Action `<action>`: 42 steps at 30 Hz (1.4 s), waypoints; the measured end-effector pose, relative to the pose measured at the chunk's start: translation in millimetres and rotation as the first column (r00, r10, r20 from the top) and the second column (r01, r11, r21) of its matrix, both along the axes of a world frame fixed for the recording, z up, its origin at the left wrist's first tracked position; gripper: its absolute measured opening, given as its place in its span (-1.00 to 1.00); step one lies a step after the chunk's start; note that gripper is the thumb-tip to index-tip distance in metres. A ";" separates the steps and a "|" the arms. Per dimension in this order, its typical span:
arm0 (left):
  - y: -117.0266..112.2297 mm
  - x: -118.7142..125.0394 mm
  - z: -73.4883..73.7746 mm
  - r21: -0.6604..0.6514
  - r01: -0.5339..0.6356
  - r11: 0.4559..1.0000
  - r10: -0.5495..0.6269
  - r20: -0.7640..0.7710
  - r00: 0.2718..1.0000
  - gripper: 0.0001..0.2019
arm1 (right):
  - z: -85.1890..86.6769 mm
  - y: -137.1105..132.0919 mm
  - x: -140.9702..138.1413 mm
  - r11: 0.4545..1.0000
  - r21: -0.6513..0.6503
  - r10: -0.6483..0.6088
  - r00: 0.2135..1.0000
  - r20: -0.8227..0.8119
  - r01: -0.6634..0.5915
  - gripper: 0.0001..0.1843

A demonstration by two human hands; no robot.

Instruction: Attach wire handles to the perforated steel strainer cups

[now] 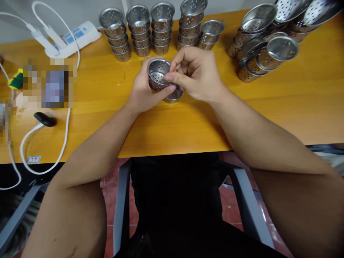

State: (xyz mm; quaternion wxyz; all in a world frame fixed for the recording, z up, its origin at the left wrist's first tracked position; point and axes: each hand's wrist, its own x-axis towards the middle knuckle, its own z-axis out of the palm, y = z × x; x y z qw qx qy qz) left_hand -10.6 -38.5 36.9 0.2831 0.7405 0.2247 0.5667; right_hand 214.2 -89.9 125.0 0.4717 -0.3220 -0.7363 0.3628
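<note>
My left hand (143, 87) is wrapped round a perforated metal cup (157, 73), its open mouth tilted up toward me. The thumb lies along the cup's near side. At the right of the rim, my right hand (195, 73) has its thumb and fingers pinched together. What that pinch holds, if anything, is too small to make out. Just under both hands, part of a second metal cup (174, 96) shows; the rest of it is hidden. A thin curved strand (123, 79) lies on the table left of my left hand.
Several stacks of perforated cups (115, 36) line the table's back edge. More cups (282, 50) lean in tilted stacks at the right. At the left are a white power strip (83, 36), white cables (67, 132), a black oval object (45, 119) and a green-and-yellow item (16, 79).
</note>
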 end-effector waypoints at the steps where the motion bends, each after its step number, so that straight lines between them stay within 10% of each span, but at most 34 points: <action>1: 0.6 -0.2 0.0 -0.017 0.010 1.000 -0.009 0.006 1.000 -0.18 | -0.5 0.0 0.2 1.000 0.006 -0.003 1.000 0.012 0.003 -0.37; 16: 0.6 -8.6 1.5 0.068 0.060 0.996 -0.060 -0.007 0.998 -0.13 | 3.8 -5.4 -2.0 0.997 0.079 -0.011 1.000 0.016 0.010 -0.39; 31: -17.7 -7.0 14.8 0.059 -0.241 0.969 0.247 -0.307 0.919 -0.06 | 3.9 -7.8 6.4 0.900 0.426 -0.155 0.982 0.113 0.093 -0.58; 42: -26.1 -4.5 24.5 0.120 -0.179 0.977 0.194 -0.130 0.972 -0.30 | 12.4 -15.8 13.0 0.967 0.247 -0.134 0.953 0.271 0.066 -0.77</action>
